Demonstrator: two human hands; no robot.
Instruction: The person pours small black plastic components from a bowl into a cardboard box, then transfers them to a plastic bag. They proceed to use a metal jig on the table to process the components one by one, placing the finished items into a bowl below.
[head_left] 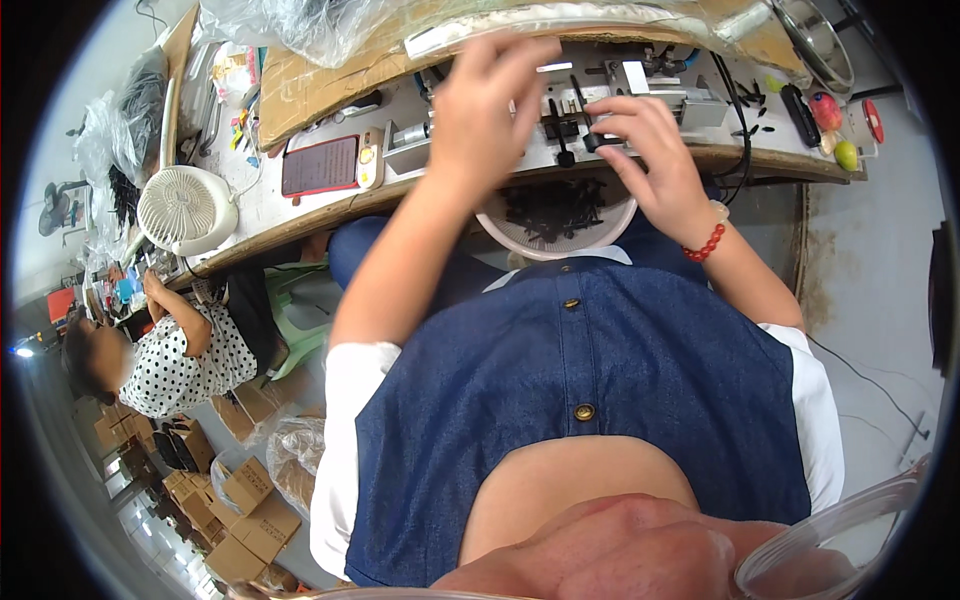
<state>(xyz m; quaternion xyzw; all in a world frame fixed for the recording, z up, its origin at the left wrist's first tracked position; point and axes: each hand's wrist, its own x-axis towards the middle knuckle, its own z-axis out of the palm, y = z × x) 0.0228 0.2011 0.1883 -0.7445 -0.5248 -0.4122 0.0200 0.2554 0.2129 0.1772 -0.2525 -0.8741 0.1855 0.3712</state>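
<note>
Dark blue denim [560, 345] with brass-toned buttons [584, 411] dominates the centre, flanked by white sleeves [355, 400]. At 1 o'clock, a black piece [592, 143] meets the right hand [655, 155], while black parts [555, 205] darken a pale pink basin [545, 251]. Bright red beads [704, 245] circle the wrist toward 2 o'clock; farther out are a yellow-green ball [846, 155] and a red disc [873, 120]. At 10 o'clock, a phone [320, 166] shows a dark red screen near an off-white fan [185, 210]. Black dots pattern a co-worker's white top [190, 362] at 9 o'clock, beside a pale green stool [298, 308]; brown boxes [262, 530] fill 8 o'clock.
</note>
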